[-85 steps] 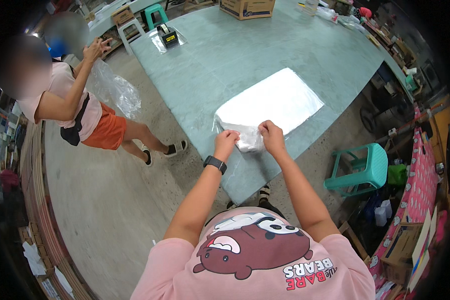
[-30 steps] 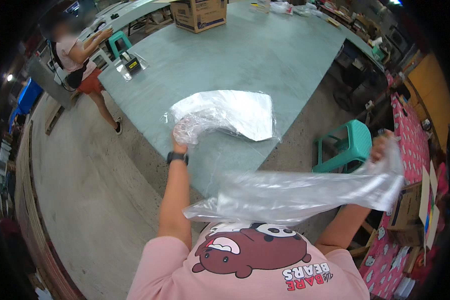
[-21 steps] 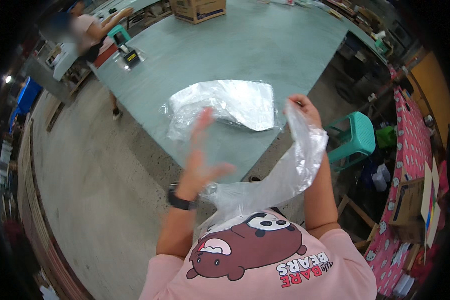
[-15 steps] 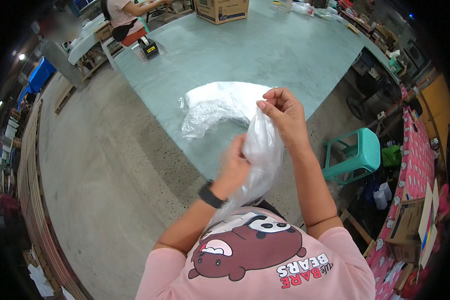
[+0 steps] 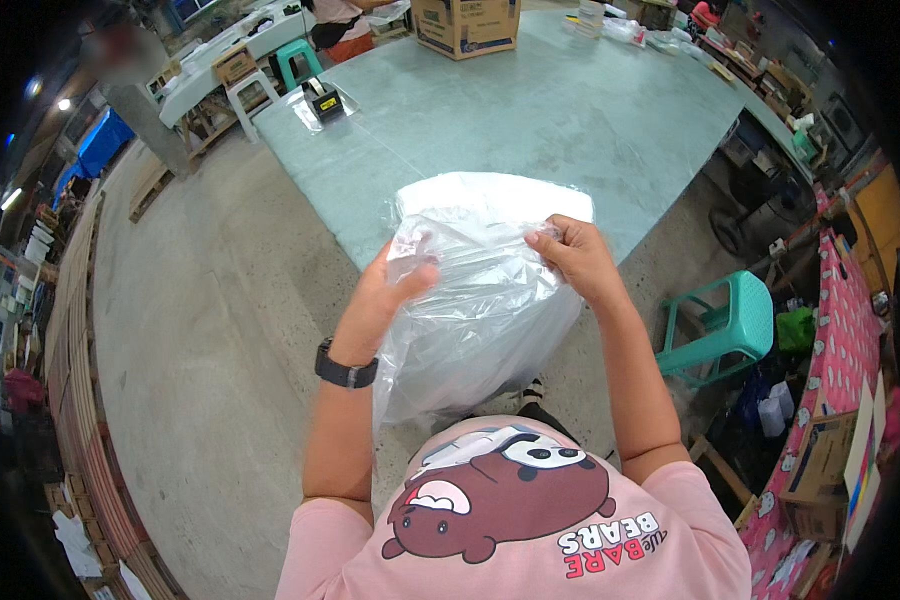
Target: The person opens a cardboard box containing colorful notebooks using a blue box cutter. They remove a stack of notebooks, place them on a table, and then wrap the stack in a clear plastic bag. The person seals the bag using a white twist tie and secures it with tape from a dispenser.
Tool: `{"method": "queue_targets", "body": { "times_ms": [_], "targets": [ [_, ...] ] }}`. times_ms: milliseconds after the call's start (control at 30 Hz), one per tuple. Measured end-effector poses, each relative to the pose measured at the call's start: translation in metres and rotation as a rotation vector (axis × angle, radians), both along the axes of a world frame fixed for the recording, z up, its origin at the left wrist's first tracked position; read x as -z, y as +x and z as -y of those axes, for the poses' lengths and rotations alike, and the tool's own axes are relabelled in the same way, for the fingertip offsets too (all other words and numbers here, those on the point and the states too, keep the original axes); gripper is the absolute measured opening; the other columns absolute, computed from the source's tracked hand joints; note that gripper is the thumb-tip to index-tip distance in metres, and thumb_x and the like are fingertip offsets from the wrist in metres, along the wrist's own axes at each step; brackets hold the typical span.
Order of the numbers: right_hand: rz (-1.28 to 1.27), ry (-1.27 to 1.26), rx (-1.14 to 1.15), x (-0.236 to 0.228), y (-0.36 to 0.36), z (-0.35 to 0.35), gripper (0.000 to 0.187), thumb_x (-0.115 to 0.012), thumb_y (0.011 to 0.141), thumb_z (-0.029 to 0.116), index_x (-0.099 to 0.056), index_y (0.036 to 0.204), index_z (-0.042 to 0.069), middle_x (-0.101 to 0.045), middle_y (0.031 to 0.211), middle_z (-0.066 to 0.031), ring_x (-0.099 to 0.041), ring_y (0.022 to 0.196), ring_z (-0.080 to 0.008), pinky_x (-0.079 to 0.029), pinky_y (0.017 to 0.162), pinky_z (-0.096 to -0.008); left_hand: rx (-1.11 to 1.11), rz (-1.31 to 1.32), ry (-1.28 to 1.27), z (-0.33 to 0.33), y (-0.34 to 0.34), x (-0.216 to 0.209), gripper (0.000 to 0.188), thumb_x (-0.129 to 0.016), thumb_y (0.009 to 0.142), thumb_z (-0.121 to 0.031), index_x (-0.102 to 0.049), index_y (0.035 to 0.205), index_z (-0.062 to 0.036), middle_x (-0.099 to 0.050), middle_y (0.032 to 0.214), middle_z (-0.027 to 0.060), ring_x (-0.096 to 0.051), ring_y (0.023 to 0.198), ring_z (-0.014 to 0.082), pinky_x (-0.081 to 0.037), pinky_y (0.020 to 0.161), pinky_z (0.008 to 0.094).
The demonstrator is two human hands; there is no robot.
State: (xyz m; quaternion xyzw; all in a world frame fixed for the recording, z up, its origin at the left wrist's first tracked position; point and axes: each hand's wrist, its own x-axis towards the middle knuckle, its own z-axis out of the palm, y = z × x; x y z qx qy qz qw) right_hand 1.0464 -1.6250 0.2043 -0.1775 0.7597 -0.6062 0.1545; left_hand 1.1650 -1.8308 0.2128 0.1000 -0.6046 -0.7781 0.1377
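A clear plastic bag (image 5: 480,300) is spread wide between my hands, hanging down in front of my shirt over the table's near edge. My right hand (image 5: 580,258) pinches its upper right edge between thumb and fingers. At the upper left edge is my left hand (image 5: 395,285), wearing a black watch on the wrist. Its thumb lies in front and its fingers show blurrily through the film. Just beyond the bag, a white bundle in clear plastic (image 5: 500,190) lies on the green table (image 5: 560,120), its near part hidden by the bag.
A black tape dispenser (image 5: 322,100) sits at the table's left edge, and a cardboard box (image 5: 467,28) stands at the far side. To the right is a green plastic stool (image 5: 730,320). Another person (image 5: 340,28) is at the far left.
The bag, bunched and narrow before, is now spread out wide. My left hand has moved left and up, away from the right hand. The view has shifted slightly.
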Motion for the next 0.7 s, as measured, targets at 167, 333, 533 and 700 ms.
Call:
{"method": "queue_targets", "body": {
  "times_ms": [167,333,533,700],
  "targets": [
    [0.07,0.037,0.028,0.007,-0.004,-0.005,0.024,-0.065,0.076,0.025,-0.058,0.074,0.002,-0.054,0.06,-0.0015,-0.047,0.054,-0.0077,-0.038,0.05,-0.0215,-0.074,0.045,-0.19,0.0,-0.015,0.022,0.023,-0.063,0.079,-0.023,-0.062,0.083,-0.0007,-0.055,0.063,-0.0006,-0.043,0.052,0.004,-0.034,0.047,0.0178],
    [-0.291,-0.019,-0.029,0.006,0.002,0.001,0.029,-0.072,0.07,0.022,-0.059,0.083,0.001,-0.058,0.072,-0.0011,-0.051,0.066,-0.0082,-0.04,0.062,-0.0215,-0.004,0.086,-0.188,0.0,-0.014,0.03,0.024,-0.063,0.08,-0.024,-0.061,0.077,-0.0001,-0.051,0.057,-0.0021,-0.037,0.048,0.0031,-0.03,0.044,0.0178],
    [-0.129,-0.08,0.026,0.007,-0.003,0.003,0.02,-0.064,0.078,0.02,-0.061,0.079,0.001,-0.06,0.07,-0.0021,-0.053,0.068,-0.0095,-0.043,0.066,-0.0224,0.007,0.105,-0.148,-0.003,-0.011,0.034,0.022,-0.063,0.08,-0.022,-0.06,0.077,0.0004,-0.052,0.059,-0.0024,-0.037,0.048,0.0026,-0.029,0.044,0.0169],
    [-0.184,-0.117,0.03,0.015,0.0,0.005,0.017,-0.056,0.084,0.016,-0.061,0.081,0.0,-0.057,0.067,-0.0009,-0.051,0.065,-0.0074,-0.043,0.063,-0.021,-0.021,0.017,-0.079,-0.008,-0.009,0.039,0.023,-0.061,0.081,-0.023,-0.059,0.076,-0.0005,-0.052,0.06,-0.0028,-0.038,0.048,0.0024,-0.029,0.044,0.0167]
  ]
}}
